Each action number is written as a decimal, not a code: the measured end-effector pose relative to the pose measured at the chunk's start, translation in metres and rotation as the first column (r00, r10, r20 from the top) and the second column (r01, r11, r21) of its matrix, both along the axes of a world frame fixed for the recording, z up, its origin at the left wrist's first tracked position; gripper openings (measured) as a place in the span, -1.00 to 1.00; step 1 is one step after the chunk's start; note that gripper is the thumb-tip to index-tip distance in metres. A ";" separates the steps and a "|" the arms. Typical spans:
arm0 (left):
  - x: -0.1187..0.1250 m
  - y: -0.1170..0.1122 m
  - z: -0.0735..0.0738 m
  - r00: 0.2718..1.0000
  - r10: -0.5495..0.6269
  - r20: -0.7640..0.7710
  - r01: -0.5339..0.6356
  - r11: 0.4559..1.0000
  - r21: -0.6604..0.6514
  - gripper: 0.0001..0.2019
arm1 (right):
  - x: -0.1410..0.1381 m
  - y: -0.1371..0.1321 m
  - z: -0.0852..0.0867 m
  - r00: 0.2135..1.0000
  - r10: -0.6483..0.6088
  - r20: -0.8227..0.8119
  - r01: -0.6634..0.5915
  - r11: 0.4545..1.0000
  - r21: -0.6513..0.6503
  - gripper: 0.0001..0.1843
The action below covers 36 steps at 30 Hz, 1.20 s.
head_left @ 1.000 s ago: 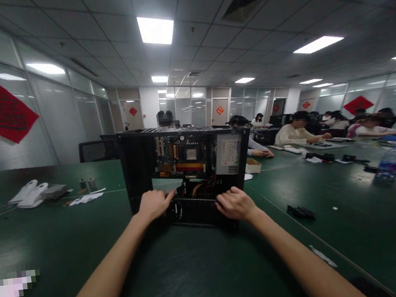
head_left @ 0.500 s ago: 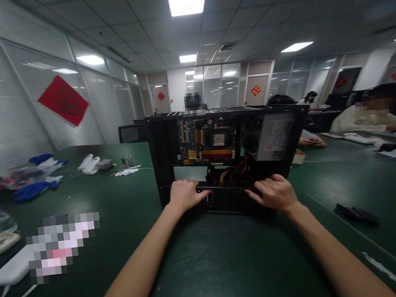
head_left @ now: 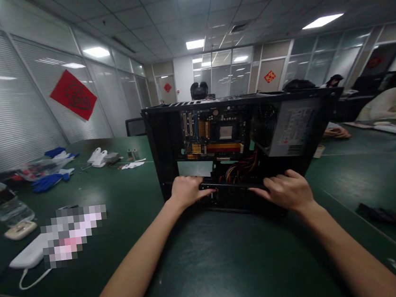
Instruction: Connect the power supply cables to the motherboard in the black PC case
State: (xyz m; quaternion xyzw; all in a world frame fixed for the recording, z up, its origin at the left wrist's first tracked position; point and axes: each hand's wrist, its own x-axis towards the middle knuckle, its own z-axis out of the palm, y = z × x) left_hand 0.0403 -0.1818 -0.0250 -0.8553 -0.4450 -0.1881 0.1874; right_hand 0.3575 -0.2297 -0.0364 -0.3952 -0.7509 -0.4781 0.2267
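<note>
Black computer case (head_left: 162, 148) stands open-sided on the green counter (head_left: 214, 261), with its motherboard (head_left: 214, 137) and power supply (head_left: 290, 128) showing inside. Low in the opening lies a flat black part (head_left: 232, 184). The left hand (head_left: 186, 191) clasps its left end, fingers curled over the edge, and the right hand (head_left: 288, 190) grips the right end likewise. Coloured cables (head_left: 243, 167) bunch just above it. A water bottle (head_left: 0, 204) sits far left.

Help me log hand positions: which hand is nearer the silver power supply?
Right. The right hand grips the computer case low down, just below the power supply; the left hand grips it further left, under the motherboard.
</note>
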 end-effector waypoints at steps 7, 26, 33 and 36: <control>-0.004 -0.005 0.005 1.000 0.001 -0.004 -0.001 1.000 -0.005 -0.37 | -0.002 -0.002 0.003 1.000 0.018 0.005 -0.018 0.999 0.027 -0.44; -0.004 -0.018 0.015 0.999 0.040 -0.001 -0.040 0.995 -0.088 -0.42 | -0.060 -0.016 0.027 0.882 -0.312 -0.354 0.122 0.875 -0.468 -0.46; -0.004 -0.023 0.020 0.998 0.054 0.021 -0.050 0.984 -0.170 -0.44 | -0.116 0.048 0.054 0.725 -0.206 -0.657 -0.577 0.339 -0.743 -0.78; -0.001 -0.018 0.029 0.986 0.054 0.159 -0.005 0.955 -0.296 -0.49 | -0.119 0.066 0.056 0.661 -0.223 -0.716 -0.636 0.340 -0.693 -0.83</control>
